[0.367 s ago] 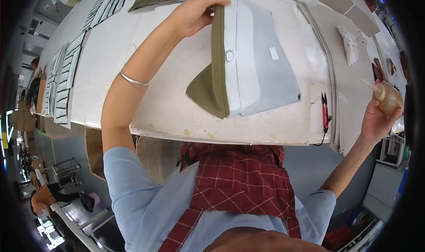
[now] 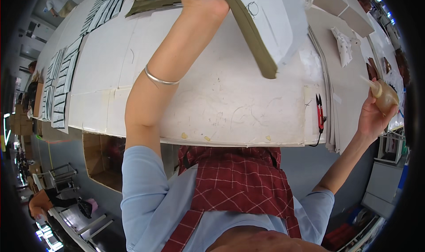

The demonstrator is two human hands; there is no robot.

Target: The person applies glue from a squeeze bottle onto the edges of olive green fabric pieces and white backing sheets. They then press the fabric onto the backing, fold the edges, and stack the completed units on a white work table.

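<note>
At the top edge, partly cut off, my left hand (image 2: 206,1) meets the upper end of a folded fabric piece. The piece has an olive band (image 2: 250,32) and a light grey-white panel (image 2: 276,17) with a circle drawn on it. It slants over the far part of the table; my left fingers are hidden from sight. Out to the right, my right hand (image 2: 374,119) is wrapped round a translucent squeeze bottle (image 2: 387,98) of yellowish liquid. The bottle's pointed nozzle tilts up and left.
Red thread snips (image 2: 320,114) lie near the table's (image 2: 199,106) front right. Olive fabric pieces (image 2: 155,1) are stacked at the far side. Rows of dark-edged pale strips (image 2: 66,79) cover the left. Grey boards (image 2: 338,75) and a crumpled white piece (image 2: 343,46) lie to the right.
My left hand has moved farther away with the fabric piece, which has swung to the far right and turned slantwise. My right hand still holds the bottle in nearly the same place.
</note>
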